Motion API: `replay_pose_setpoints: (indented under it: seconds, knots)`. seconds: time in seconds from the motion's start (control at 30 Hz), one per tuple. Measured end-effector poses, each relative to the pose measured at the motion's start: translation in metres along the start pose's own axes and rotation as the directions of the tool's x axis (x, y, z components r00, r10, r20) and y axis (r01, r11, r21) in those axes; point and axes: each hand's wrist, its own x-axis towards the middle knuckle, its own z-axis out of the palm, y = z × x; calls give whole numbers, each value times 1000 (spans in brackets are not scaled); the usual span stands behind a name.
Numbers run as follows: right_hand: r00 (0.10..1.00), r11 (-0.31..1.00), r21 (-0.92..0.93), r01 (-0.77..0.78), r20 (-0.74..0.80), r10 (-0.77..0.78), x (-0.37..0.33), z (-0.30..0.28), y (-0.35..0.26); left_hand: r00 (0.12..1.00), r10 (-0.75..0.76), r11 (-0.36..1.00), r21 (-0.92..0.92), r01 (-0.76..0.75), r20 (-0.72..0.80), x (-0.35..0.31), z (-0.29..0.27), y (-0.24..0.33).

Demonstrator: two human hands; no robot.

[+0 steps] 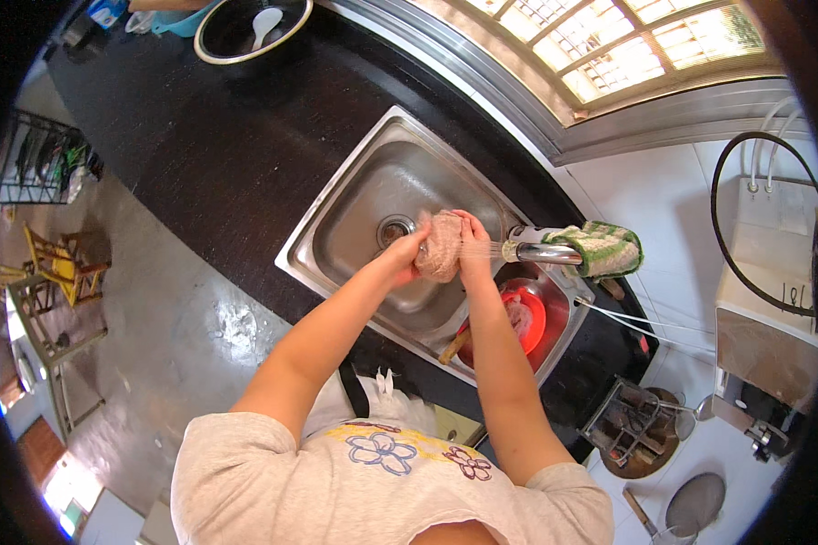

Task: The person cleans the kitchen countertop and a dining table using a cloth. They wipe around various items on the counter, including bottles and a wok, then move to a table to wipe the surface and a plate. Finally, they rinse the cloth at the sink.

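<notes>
Both of my hands are closed around a pinkish-brown, rough-textured lump (442, 247), which looks like a wadded wet cloth. My left hand (405, 256) grips its left side and my right hand (473, 254) its right side. The lump is held above the steel sink (359, 195), close to the drain (394, 231). From the faucet (550, 253) on the right, water runs out toward my right hand and the lump. The fingers are partly hidden behind the lump.
A red bowl (538, 313) with pinkish contents sits in the smaller basin. A green-and-white cloth (606, 250) hangs over the faucet. On the black counter (218, 136), a dark basin (227, 50) holding a white rice paddle (265, 25) stands at far left. A wooden handle (454, 347) crosses the sink's near edge.
</notes>
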Motion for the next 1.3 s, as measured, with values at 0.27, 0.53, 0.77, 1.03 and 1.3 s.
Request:
replay_pose_setpoints:
  seconds: [0.27,0.53,0.77,1.03,1.3]
  knots:
    - [844,476,-737,480,239,-481,-53,69,20,646,507,839,-497,-220,571,82,-71,-29]
    - [944,809,-580,-97,-310,-110,52,10,66,929,284,889,-299,-348,-238,86,-44,-49]
    - [986,974,-212,-86,121,113,6,-34,56,879,119,939,-235,-251,-462,69,-88,-38]
    - [919,834,-428,349,329,-216,-57,44,6,865,242,824,-377,-422,-439,124,-127,-58]
    - [818,357,-842,404,158,-554,30,57,52,929,265,866,-359,-348,-260,89,-47,-59]
